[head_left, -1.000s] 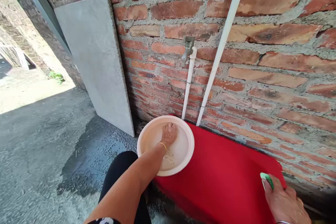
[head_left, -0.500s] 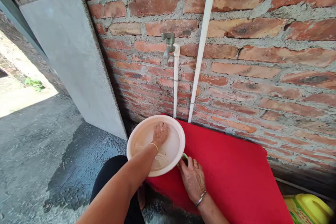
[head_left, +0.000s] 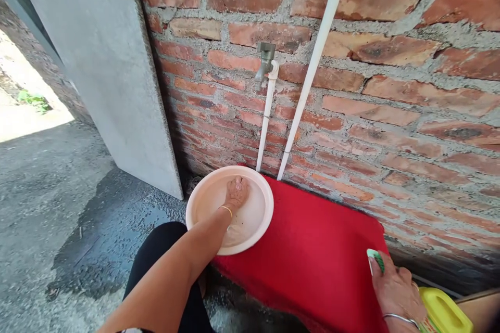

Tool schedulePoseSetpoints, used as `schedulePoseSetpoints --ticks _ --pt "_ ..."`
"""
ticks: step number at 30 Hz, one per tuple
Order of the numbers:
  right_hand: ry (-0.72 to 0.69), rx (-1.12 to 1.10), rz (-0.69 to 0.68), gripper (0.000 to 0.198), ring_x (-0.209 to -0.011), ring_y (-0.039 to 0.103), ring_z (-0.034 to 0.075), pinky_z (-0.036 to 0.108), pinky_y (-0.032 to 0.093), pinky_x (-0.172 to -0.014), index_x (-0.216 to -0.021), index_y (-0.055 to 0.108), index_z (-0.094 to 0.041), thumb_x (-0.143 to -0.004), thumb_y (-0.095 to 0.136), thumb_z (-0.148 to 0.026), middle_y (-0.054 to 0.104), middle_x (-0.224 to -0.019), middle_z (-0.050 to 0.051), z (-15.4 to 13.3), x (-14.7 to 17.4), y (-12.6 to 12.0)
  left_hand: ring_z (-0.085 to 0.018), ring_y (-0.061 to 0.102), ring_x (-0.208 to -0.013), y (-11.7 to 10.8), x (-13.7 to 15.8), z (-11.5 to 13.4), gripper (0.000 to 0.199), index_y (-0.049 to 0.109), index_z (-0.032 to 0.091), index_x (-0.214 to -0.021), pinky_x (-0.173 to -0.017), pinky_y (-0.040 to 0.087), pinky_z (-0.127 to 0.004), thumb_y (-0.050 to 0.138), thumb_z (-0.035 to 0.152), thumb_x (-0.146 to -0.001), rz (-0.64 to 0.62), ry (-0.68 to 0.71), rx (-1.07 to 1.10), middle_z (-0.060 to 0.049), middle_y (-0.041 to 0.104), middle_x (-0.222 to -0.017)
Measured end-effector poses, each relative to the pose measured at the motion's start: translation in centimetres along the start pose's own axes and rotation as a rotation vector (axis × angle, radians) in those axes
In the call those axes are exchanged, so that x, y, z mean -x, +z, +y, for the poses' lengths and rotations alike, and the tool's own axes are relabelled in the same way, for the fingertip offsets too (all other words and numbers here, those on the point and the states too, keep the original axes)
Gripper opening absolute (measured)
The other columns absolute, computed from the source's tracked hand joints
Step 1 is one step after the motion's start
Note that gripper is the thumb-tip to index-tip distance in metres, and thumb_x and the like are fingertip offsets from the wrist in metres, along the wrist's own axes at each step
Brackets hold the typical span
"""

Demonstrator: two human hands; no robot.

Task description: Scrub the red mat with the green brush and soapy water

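Observation:
My left hand (head_left: 236,192) reaches into a pale pink basin (head_left: 191,213) holding some cloudy water. Its fingers are curled down against the basin's floor, and whatever may be under them is hidden. Out over the right end of the red cloth (head_left: 312,239), my right hand (head_left: 396,289) grips a small scrub brush (head_left: 375,259) with a pale green back and green bristles. The fingers cover most of the brush. The basin rests on the left end of the red-covered surface.
A metal tap (head_left: 265,61) and white pipes (head_left: 312,73) run along the brick wall (head_left: 351,130). A grey slab (head_left: 105,78) leans at the left above wet concrete (head_left: 113,229). Beside my right wrist stands a yellow-capped container (head_left: 445,309).
My right hand has moved from the basin's right rim far to the right, carrying the brush. My left hand stays inside the basin. The view has shifted slightly.

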State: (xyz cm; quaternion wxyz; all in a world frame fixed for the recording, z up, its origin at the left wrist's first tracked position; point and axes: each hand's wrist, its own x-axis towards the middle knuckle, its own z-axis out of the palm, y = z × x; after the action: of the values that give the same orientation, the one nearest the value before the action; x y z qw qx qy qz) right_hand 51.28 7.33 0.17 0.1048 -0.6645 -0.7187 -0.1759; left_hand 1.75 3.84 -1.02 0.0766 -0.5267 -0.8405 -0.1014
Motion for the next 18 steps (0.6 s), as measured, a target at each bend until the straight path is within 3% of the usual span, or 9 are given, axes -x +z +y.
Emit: schedulePoseSetpoints --ticks 3,8,11,14,18 --pt "-0.067 -0.002 0.021 0.055 -0.059 0.061 0.024 0.040 0.050 -0.059 -0.121 0.069 -0.027 -0.099 0.027 -0.054 0.063 -0.085 0.011 -3.3 1.3 -1.2 -0.027 0.059 -0.098 0.1 0.0 -0.1 0.026 0.065 0.017 -0.103 -0.086 0.040 -0.041 0.040 0.023 -0.095 -0.001 -0.001 -0.005 -0.014 0.062 -0.108" --pt "-0.449 -0.152 0.065 0.032 -0.076 0.062 0.018 0.029 0.048 -0.069 -0.121 0.068 -0.033 -0.097 0.048 -0.040 0.065 -0.092 0.006 -14.2 5.9 -4.8 -0.028 0.059 -0.098 0.1 0.0 -0.3 0.027 0.065 0.016 -0.103 -0.085 0.040 -0.041 0.040 0.024 -0.095 0.001 0.003 -0.023 -0.014 0.062 -0.107" --pt "-0.603 -0.262 0.055 0.031 -0.080 0.061 0.016 0.026 0.046 -0.072 -0.125 0.064 -0.038 -0.095 0.056 -0.036 0.066 -0.099 0.004 -18.5 9.0 -6.3 -0.028 0.058 -0.100 0.1 0.0 -0.4 0.027 0.064 0.016 -0.104 -0.086 0.040 -0.041 0.040 0.024 -0.095 -0.003 0.004 -0.028 -0.014 0.062 -0.108" --pt "-0.642 -0.299 0.036 0.032 -0.080 0.060 0.017 0.027 0.046 -0.074 -0.124 0.064 -0.039 -0.093 0.060 -0.033 0.066 -0.098 0.003 -19.4 10.4 -6.4 -0.028 0.058 -0.101 0.1 0.0 -0.4 0.026 0.064 0.017 -0.103 -0.086 0.040 -0.040 0.041 0.024 -0.095 -0.004 -0.004 -0.026 -0.014 0.063 -0.109" --pt "-0.562 -0.201 0.045 0.030 -0.078 0.061 0.018 0.028 0.046 -0.072 -0.124 0.066 -0.037 -0.095 0.056 -0.034 0.065 -0.096 0.004 -16.4 8.8 -5.1 -0.028 0.059 -0.101 -0.1 -0.1 -0.3 0.026 0.064 0.017 -0.104 -0.085 0.039 -0.039 0.041 0.025 -0.095 -0.024 -0.010 -0.034 -0.014 0.063 -0.110"
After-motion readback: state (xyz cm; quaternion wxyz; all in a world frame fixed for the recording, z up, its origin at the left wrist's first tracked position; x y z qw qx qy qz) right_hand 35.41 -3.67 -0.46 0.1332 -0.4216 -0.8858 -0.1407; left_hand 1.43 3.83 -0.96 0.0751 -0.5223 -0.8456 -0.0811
